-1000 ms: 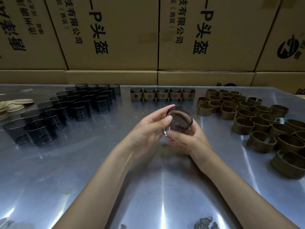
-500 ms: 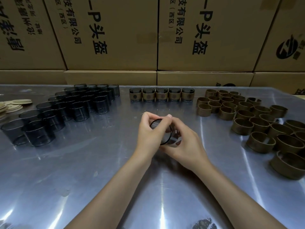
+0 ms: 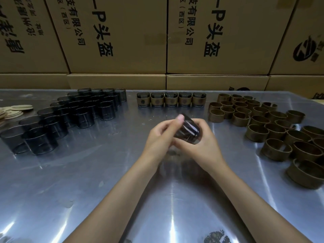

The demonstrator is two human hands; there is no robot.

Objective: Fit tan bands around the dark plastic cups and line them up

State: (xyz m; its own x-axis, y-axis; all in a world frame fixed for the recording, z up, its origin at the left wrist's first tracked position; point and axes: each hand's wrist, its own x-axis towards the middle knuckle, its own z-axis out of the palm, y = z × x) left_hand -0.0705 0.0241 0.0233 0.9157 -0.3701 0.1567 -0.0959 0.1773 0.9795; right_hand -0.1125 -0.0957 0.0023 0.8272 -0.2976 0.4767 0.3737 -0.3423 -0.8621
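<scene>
Both hands meet over the middle of the worktop point(image 3: 87, 181), and between them they hold one dark plastic cup point(image 3: 188, 131), tipped on its side and lifted off the surface; the left hand point(image 3: 158, 137) curls round its left side with a fingertip up on the top edge, and the right hand point(image 3: 204, 146) cups it from below and from the right, fingers wrapped about the wall; neither hand is free, and no band is on this cup, nor does either hand hold one so far as can be seen.

The step in hand looks like the readying of a bare cup, turned and inspected before its band goes on; five banded cups point(image 3: 171, 99) already stand in a row near the far edge, the stock of bare cups point(image 3: 77, 114) crowds the far left part of the worktop, and the loose tan bands point(image 3: 268, 123) lie spread along the right side down toward the right edge; pale flat discs point(image 3: 13, 111) sit at the left edge.

The next move, I judge, calls for one hand to let go and fetch a band from the right-hand heap while the other keeps the cup; the band must then be slid squarely over the cup without skewing, and the finished cup set at the end of the far row, most likely its open right end.
</scene>
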